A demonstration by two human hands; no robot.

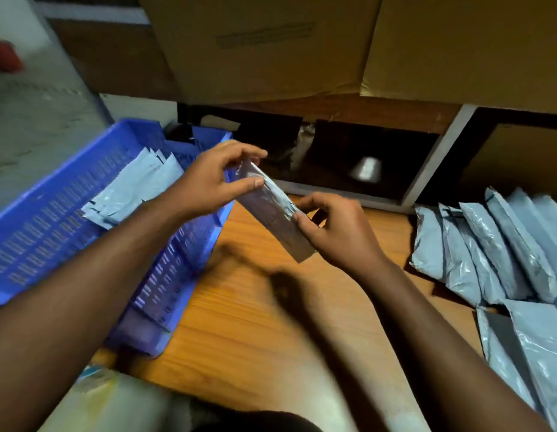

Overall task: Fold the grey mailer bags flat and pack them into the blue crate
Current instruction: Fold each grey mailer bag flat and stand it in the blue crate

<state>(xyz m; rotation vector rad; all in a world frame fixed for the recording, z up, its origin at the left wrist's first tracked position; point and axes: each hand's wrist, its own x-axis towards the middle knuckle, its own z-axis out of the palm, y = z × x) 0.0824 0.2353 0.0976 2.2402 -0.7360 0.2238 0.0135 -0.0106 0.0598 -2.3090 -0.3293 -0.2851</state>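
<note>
One folded grey mailer bag point(272, 210), pinched at its ends by your left hand point(208, 182) and right hand point(336, 232), long axis slanting toward the blue crate point(52, 213) at your left.

crate point(52, 219) left on table point(255, 322), folded bags point(136, 185) inside, bag pile point(495, 244) right

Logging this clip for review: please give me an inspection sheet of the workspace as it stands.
Surface: wooden table, partly bare.
Job's things: folded mailer held between both hands; packed mailers in blue crate; unfolded pile at right.
Clutter: nothing seen.
Grippers: left hand and right hand pinch the mailer's ends.
Cables: nothing seen.
Surroundings: cardboard boxes behind; red object on the floor, blurred.
</note>
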